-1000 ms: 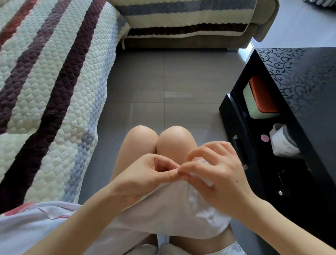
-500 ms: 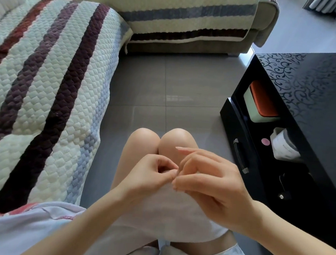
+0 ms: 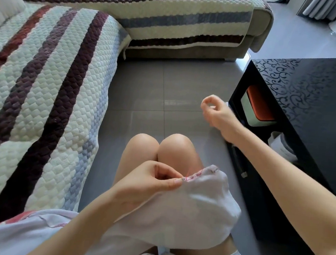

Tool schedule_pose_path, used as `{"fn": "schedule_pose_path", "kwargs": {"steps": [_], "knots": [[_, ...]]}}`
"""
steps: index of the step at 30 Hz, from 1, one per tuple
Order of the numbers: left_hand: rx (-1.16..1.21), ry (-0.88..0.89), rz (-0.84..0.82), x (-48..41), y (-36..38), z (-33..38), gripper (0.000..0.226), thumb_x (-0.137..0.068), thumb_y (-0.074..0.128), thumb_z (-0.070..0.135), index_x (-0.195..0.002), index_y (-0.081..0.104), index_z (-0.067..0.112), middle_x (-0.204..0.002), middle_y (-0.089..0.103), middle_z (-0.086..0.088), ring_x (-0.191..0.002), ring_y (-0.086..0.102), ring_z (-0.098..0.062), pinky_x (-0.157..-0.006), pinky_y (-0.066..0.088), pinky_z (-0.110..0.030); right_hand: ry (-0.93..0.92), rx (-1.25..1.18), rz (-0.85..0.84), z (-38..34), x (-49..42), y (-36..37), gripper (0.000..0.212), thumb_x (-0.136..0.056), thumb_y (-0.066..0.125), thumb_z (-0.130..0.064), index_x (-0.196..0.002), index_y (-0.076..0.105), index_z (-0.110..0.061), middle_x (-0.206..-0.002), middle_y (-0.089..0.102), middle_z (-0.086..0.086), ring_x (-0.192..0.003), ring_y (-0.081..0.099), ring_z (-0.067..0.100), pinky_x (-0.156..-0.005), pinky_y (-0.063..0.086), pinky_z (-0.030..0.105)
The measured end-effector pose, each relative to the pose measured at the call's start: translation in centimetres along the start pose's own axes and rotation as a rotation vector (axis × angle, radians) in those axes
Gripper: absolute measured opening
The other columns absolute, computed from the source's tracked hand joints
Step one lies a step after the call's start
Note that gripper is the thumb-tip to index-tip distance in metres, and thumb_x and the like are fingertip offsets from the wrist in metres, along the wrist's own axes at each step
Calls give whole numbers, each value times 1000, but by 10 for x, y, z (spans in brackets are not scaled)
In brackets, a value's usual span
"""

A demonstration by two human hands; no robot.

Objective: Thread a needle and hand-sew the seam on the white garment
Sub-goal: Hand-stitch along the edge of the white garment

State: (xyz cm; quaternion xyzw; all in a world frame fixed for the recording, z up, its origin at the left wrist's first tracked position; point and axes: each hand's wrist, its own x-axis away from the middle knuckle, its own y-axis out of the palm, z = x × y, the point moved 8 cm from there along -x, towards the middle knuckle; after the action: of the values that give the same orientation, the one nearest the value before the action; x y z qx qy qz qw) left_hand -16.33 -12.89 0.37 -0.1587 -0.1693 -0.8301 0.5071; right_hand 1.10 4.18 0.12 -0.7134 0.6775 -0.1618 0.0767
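The white garment (image 3: pixel 192 215) lies over my lap, its upper edge showing a line of red stitches (image 3: pixel 194 175). My left hand (image 3: pixel 150 184) pinches that edge between thumb and forefinger, right at the end of the stitching. My right hand (image 3: pixel 218 114) is raised far forward and to the right, above the floor by the black table, thumb and forefinger pinched together as if on a needle; the needle itself is too small to make out. A faint red thread rises from the seam near my left thumb.
A black coffee table (image 3: pixel 312 95) stands close on the right, with an orange-lidded box (image 3: pixel 256 108) and a white roll (image 3: pixel 283 145) on its lower shelf. A striped quilted sofa (image 3: pixel 44 96) fills the left and back. Grey tiled floor (image 3: pixel 166 90) lies between them.
My right hand has left the seam and swung up and away to the right, fingers still pinched. The garment edge with red stitches is now uncovered. My left hand keeps its pinch.
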Motion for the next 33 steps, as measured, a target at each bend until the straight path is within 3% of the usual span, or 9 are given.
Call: {"fn": "schedule_pose_path", "kwargs": {"steps": [4, 6, 12, 14, 16, 19, 23, 29, 33], "knots": [[31, 1, -25, 3, -1, 1, 14, -73, 72, 22, -80, 78, 12, -83, 74, -7, -75, 66, -9, -74, 52, -20, 30, 441, 464, -3, -37, -72, 11, -95, 47, -27, -96, 57, -22, -80, 61, 0, -78, 57, 24, -71, 40, 34], [35, -3, -28, 3, -3, 1, 14, -72, 72, 22, -80, 78, 12, -82, 73, -6, -75, 66, -9, -73, 52, -20, -14, 587, 447, -20, -35, -74, 16, -95, 49, -31, -103, 59, -21, -83, 60, -1, -85, 58, 24, -73, 36, 30], [34, -1, -35, 0, -7, -1, 7, -76, 75, 20, -79, 79, 14, -80, 73, -4, -75, 64, -8, -73, 51, -18, -214, 373, -662, -59, 60, 41, 6, -85, 71, -15, -89, 74, -18, -65, 59, -13, -62, 50, -2, -62, 38, 16], [30, 5, -49, -1, -5, 1, 6, -76, 75, 20, -78, 79, 15, -78, 72, -2, -75, 63, -6, -72, 49, -16, -200, 488, -858, -48, 90, 55, 5, -86, 71, -22, -88, 76, -23, -55, 44, -5, -54, 37, 6, -54, 29, 22], [19, 7, -50, -1, -5, 1, 7, -77, 77, 22, -78, 78, 14, -77, 71, -1, -74, 62, -5, -72, 48, -16, -180, 540, -926, -38, 102, 60, 7, -87, 70, -26, -91, 76, -26, -61, 59, 4, -56, 46, 12, -57, 38, 29], [12, 8, -48, -1, -6, 1, 8, -75, 76, 21, -78, 78, 14, -76, 71, -1, -73, 61, -4, -70, 47, -15, -128, 548, -920, -31, 107, 60, 10, -88, 68, -25, -94, 75, -29, -84, 74, -2, -77, 66, 19, -71, 51, 32], [10, 7, -47, -1, -7, 0, 11, -75, 76, 21, -81, 78, 12, -77, 71, -2, -74, 61, -5, -71, 48, -15, -133, 582, -916, -28, 108, 63, 10, -86, 69, -24, -91, 75, -30, -83, 73, 2, -81, 65, 34, -75, 55, 47], [2, 4, -45, -1, -8, 1, 16, -73, 73, 23, -83, 78, 12, -81, 72, -4, -76, 62, -7, -73, 49, -17, -142, 697, -853, -33, 101, 60, 11, -90, 65, -24, -86, 70, -16, -68, 60, 1, -61, 47, 10, -65, 44, 30], [-3, -4, -53, -1, -8, 0, 16, -74, 75, 25, -83, 78, 12, -83, 73, -6, -78, 64, -10, -76, 51, -20, -215, 827, -686, -48, 82, 51, 9, -91, 60, -28, -84, 65, -31, -82, 66, -8, -79, 57, 12, -76, 44, 29]]}}
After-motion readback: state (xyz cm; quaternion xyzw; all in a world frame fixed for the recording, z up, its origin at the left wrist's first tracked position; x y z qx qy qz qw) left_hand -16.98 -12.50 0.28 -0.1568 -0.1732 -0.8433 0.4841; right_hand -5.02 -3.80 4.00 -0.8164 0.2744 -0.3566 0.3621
